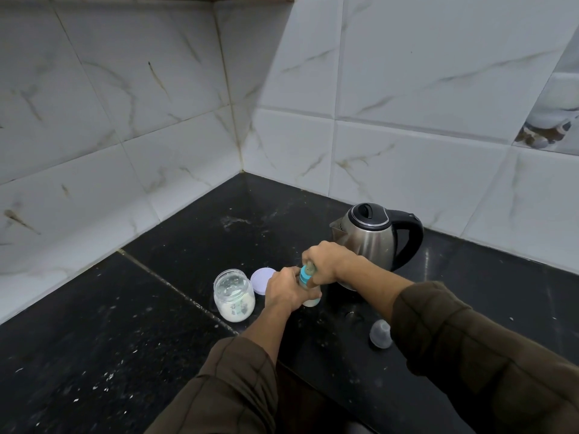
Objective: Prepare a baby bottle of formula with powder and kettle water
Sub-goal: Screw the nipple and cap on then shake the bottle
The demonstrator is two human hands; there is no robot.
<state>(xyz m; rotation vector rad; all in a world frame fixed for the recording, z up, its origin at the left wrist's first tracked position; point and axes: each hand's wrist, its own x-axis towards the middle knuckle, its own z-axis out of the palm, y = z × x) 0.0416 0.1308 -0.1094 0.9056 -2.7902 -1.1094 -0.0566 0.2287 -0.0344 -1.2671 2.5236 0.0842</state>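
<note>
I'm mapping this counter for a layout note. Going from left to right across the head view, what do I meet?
powder jar → purple lid → left hand → baby bottle → right hand → kettle

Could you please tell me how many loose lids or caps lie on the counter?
2: the lavender jar lid between powder jar and left hand; the clear dome cap beside the right sleeve.
</note>
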